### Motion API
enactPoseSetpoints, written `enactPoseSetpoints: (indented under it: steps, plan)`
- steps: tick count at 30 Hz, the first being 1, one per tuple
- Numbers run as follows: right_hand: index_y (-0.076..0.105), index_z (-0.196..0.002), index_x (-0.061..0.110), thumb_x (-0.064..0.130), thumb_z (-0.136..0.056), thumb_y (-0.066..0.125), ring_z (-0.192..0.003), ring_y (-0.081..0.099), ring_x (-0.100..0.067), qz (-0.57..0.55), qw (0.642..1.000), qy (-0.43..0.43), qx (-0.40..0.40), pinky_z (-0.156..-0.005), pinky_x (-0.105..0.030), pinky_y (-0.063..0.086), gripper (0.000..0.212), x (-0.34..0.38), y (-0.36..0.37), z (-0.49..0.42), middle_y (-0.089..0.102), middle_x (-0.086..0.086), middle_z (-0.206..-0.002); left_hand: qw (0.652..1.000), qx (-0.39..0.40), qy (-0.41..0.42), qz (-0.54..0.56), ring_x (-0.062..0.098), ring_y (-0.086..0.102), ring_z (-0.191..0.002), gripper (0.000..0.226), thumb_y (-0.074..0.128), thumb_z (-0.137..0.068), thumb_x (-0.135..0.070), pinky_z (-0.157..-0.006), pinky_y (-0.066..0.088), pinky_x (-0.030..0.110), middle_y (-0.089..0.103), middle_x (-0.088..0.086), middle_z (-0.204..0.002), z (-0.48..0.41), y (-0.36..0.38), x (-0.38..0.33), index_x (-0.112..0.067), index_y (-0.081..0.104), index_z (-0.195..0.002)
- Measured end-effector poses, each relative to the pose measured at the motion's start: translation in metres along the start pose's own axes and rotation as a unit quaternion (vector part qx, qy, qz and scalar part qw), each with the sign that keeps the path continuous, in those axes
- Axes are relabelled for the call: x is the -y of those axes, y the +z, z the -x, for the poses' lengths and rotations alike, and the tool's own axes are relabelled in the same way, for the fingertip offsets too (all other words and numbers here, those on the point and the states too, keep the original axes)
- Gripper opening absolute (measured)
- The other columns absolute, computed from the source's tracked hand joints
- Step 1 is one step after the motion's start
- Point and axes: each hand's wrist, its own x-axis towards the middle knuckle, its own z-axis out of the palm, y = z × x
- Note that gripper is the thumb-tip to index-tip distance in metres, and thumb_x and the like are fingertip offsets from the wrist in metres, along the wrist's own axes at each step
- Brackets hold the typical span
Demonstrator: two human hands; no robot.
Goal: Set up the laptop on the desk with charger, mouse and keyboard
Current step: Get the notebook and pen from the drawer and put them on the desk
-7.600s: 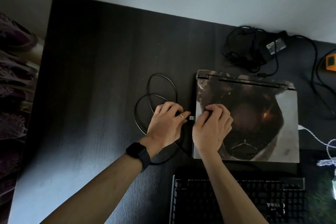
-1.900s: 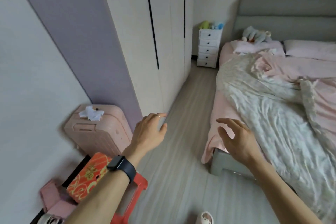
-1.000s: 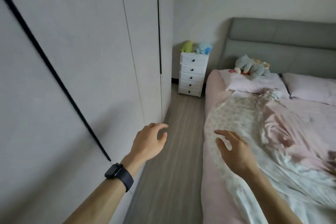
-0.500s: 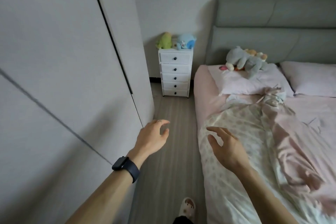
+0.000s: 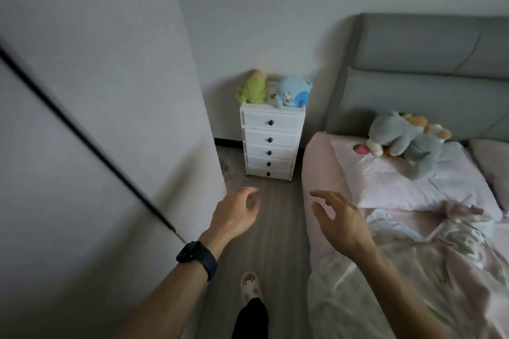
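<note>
Left hand (image 5: 234, 215) and right hand (image 5: 337, 221) both empty, fingers loosely spread (touching nothing), raised short of the white drawer chest (image 5: 271, 143).

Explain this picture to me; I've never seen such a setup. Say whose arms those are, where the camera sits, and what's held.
No machine here: a person wears one wide-angle camera on the head, looking forward and down, so the bare arms are their own. The left hand, with a dark watch on its wrist, and the right hand are open and hold nothing. Ahead stands a white chest of drawers with a green plush toy and a blue plush toy on top. A bed with a grey plush toy lies on the right, a wardrobe on the left. None of the computer gear is in view.
</note>
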Motion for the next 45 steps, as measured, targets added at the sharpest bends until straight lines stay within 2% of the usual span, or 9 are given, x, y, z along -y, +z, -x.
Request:
enactPoseSetpoints:
  steps: [11, 15, 19, 22, 30, 33, 36, 41, 45]
  plan:
    - [0.062, -0.127, 0.035, 0.036, -0.096, 0.059, -0.114, 0.06, -0.013, 0.004, 0.997, 0.063, 0.046, -0.096, -0.035, 0.052, 0.031, -0.008, 0.023, -0.215, 0.062, 0.008, -0.13, 0.997, 0.076, -0.003, 0.026, 0.011, 0.059, -0.117, 0.043, 0.051, -0.094, -0.044, -0.099, 0.05, 0.035, 0.061, -0.008, -0.131, -0.242, -0.014, -0.008, -0.028, 0.056, -0.134]
    - [0.063, -0.129, 0.03, 0.033, -0.097, 0.059, -0.114, 0.061, -0.015, 0.009, 0.995, 0.063, 0.076, -0.095, -0.029, 0.049, 0.033, -0.026, 0.031, -0.299, 0.064, 0.003, -0.128, 0.994, 0.099, -0.029, 0.044, 0.011, 0.058, -0.116, 0.041, 0.052, -0.096, -0.041, -0.097, 0.049, 0.031, 0.062, -0.007, -0.129, -0.325, -0.01, -0.007, -0.025, 0.057, -0.134]
    - [0.061, -0.132, 0.028, 0.035, -0.099, 0.055, -0.118, 0.059, -0.016, 0.023, 0.991, 0.057, 0.115, -0.095, -0.028, 0.045, 0.035, -0.047, 0.044, -0.387, 0.062, 0.002, -0.132, 0.988, 0.091, -0.086, 0.087, 0.011, 0.061, -0.113, 0.038, 0.052, -0.097, -0.035, -0.097, 0.048, 0.028, 0.064, -0.006, -0.127, -0.395, 0.004, -0.003, -0.022, 0.06, -0.131]
    - [0.06, -0.133, 0.028, 0.037, -0.099, 0.055, -0.12, 0.058, -0.017, 0.025, 0.987, 0.056, 0.149, -0.096, -0.03, 0.045, 0.036, -0.063, 0.054, -0.434, 0.061, 0.001, -0.134, 0.972, 0.096, -0.158, 0.146, 0.01, 0.062, -0.101, 0.027, 0.057, -0.096, -0.023, -0.082, 0.045, 0.014, 0.068, 0.0, -0.119, -0.427, 0.017, -0.003, -0.017, 0.064, -0.122]
    - [0.051, -0.142, 0.02, 0.035, -0.097, 0.055, -0.132, 0.048, -0.025, 0.079, 0.967, 0.042, 0.239, -0.108, -0.035, 0.038, 0.047, -0.118, 0.121, -0.551, 0.051, -0.006, -0.146, 0.888, 0.072, -0.336, 0.305, 0.017, 0.063, -0.1, 0.02, 0.062, -0.09, -0.02, -0.087, 0.049, 0.028, 0.067, 0.002, -0.115, -0.519, 0.066, 0.024, -0.02, 0.067, -0.109]
    - [0.028, -0.156, 0.016, 0.034, -0.099, 0.05, -0.15, 0.023, -0.027, 0.138, 0.959, 0.015, 0.247, -0.118, -0.04, 0.027, 0.063, -0.137, 0.144, -0.591, 0.021, -0.006, -0.165, 0.845, 0.078, -0.391, 0.356, 0.013, 0.062, -0.091, 0.024, 0.055, -0.098, -0.018, -0.071, 0.047, 0.024, 0.066, 0.002, -0.112, -0.557, 0.084, 0.033, -0.016, 0.061, -0.12]
    - [0.005, -0.16, 0.013, 0.028, -0.099, 0.048, -0.155, -0.001, -0.027, 0.221, 0.942, 0.0, 0.252, -0.121, -0.049, 0.018, 0.076, -0.161, 0.163, -0.614, -0.005, -0.007, -0.169, 0.832, 0.085, -0.411, 0.361, 0.015, 0.063, -0.095, 0.029, 0.051, -0.1, -0.025, -0.072, 0.047, 0.026, 0.064, -0.003, -0.107, -0.587, 0.104, 0.042, -0.017, 0.059, -0.127]
    - [0.018, -0.159, 0.008, 0.023, -0.089, 0.045, -0.154, 0.014, -0.025, 0.262, 0.948, -0.021, 0.178, -0.115, -0.057, 0.03, 0.076, -0.185, 0.191, -0.628, 0.012, -0.008, -0.167, 0.757, 0.03, -0.473, 0.45, 0.013, 0.064, -0.101, 0.026, 0.05, -0.101, -0.035, -0.093, 0.052, 0.037, 0.057, -0.01, -0.111, -0.634, 0.13, 0.064, -0.026, 0.051, -0.125]
    - [0.011, -0.16, 0.012, 0.027, -0.092, 0.051, -0.155, 0.006, -0.02, 0.258, 0.955, -0.012, 0.147, -0.118, -0.054, 0.025, 0.08, -0.192, 0.207, -0.627, 0.004, -0.002, -0.168, 0.703, -0.019, -0.485, 0.52, 0.013, 0.067, -0.097, 0.024, 0.054, -0.1, -0.036, -0.085, 0.054, 0.034, 0.063, -0.01, -0.115, -0.667, 0.145, 0.078, -0.029, 0.055, -0.122]
